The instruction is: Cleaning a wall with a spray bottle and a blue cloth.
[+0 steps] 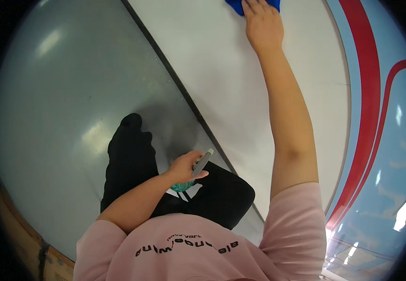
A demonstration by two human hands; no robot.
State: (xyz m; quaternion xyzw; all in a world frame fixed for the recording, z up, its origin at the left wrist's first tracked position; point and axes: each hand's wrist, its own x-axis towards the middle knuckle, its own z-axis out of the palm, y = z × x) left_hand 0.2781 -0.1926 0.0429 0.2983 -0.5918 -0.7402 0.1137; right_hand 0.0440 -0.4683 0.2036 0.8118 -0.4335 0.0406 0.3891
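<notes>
In my left hand (183,168) is a spray bottle with a teal see-through body (183,186) and a grey trigger head (203,163). It is held low in front of me, above my black trouser legs (217,196). My right arm reaches far forward to the top of the view. There my right hand (265,30) lies on a blue cloth (237,6) against a smooth white panel (217,80). The cloth's far part is cut off by the picture's edge.
A black strip (185,95) separates the white panel from a glossy grey floor (59,105). On the right, a shiny light blue surface (399,140) with red stripes (368,70) borders the panel. Brown cardboard (60,265) lies at the lower left.
</notes>
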